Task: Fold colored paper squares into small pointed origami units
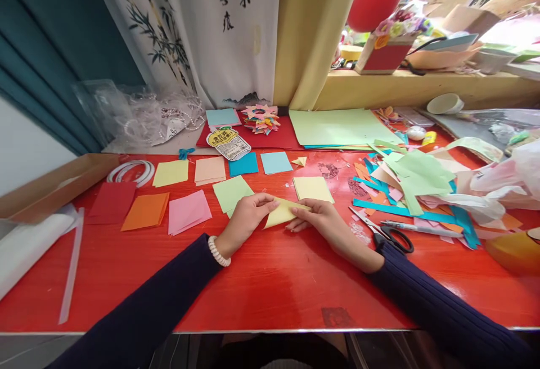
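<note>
Between my two hands is a sheet of yellow paper (278,215), folded over into a pointed shape. My left hand (250,216) pinches its upper left part between thumb and fingers. On the other side, my right hand (316,220) grips the right end, some fingers underneath. Just behind lies a stack of pale yellow squares (313,188), with light green squares (232,192) behind my left hand. A small folded yellow piece (300,161) rests farther back. Pink (189,212), orange (145,212) and light blue squares (276,162) are laid out around.
Scissors (382,231) and a pen (417,227) lie by my right forearm, before a heap of paper scraps (417,178). Large green sheets (341,127) and folded paper stars (260,119) are at the back. A cardboard box (59,183) and a white cable coil (130,172) stand left.
</note>
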Available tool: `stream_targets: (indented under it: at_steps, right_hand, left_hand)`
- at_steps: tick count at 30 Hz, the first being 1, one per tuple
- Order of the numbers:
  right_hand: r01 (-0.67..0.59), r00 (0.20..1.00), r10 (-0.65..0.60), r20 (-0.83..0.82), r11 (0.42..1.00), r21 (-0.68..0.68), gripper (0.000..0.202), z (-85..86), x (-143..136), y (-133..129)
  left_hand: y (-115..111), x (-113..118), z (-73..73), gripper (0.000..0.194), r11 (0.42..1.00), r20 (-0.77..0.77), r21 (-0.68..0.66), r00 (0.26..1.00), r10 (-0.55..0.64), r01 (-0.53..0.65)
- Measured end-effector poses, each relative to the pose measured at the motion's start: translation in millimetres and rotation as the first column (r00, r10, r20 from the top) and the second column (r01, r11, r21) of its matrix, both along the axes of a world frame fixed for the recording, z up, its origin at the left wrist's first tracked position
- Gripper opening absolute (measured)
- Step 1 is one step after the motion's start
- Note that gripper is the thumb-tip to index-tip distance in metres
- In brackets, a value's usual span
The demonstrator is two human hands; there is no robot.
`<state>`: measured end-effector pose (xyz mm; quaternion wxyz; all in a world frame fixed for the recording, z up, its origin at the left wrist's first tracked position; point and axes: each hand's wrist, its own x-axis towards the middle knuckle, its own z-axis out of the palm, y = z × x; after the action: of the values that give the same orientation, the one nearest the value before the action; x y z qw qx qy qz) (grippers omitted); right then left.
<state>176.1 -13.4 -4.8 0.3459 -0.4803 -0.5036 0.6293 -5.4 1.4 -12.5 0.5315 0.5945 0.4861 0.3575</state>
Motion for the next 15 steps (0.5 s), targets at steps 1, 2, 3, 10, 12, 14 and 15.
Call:
stream_targets:
  at_steps: [1,2,3,10,12,14,15]
  right_hand:
    - [0.004,1.000,-0.004,0.002,1.000,0.009,0.022,-0.5,0.1,0.1]
    - [0.007,1.000,-0.007,0.001,1.000,0.016,0.022,-1.3,0.1,0.3]
    - [0.008,1.000,-0.008,-0.001,1.000,0.020,0.022,-2.5,0.2,0.6]
    - [-0.003,1.000,0.004,-0.027,0.999,0.047,0.026,-9.3,0.4,2.8]
    - [0.011,1.000,-0.010,-0.024,0.998,0.054,0.028,-7.4,0.3,3.2]
    - [0.023,0.999,-0.022,-0.028,0.999,0.042,0.032,-4.9,0.3,3.8]
    - [0.022,0.999,-0.021,-0.034,0.999,0.034,0.033,-4.0,0.3,4.2]
  left_hand:
    - [0.0,-0.1,0.3,0.027,1.000,-0.001,0.001,1.000,-0.001,0.001]
    - [-0.1,-0.3,0.6,0.027,1.000,-0.003,0.003,1.000,-0.002,0.002]
    - [0.0,-0.4,0.8,0.027,1.000,-0.006,0.005,1.000,-0.001,0.001]
    - [0.6,-1.6,0.9,0.025,1.000,-0.008,0.002,1.000,0.000,0.000]
    - [0.3,-1.6,1.2,0.025,1.000,0.000,-0.006,1.000,0.005,-0.005]
    - [-0.1,-1.3,2.0,0.025,1.000,0.008,-0.014,1.000,0.007,-0.006]
    - [-0.3,-1.2,2.4,0.025,1.000,0.012,-0.017,1.000,0.005,-0.005]
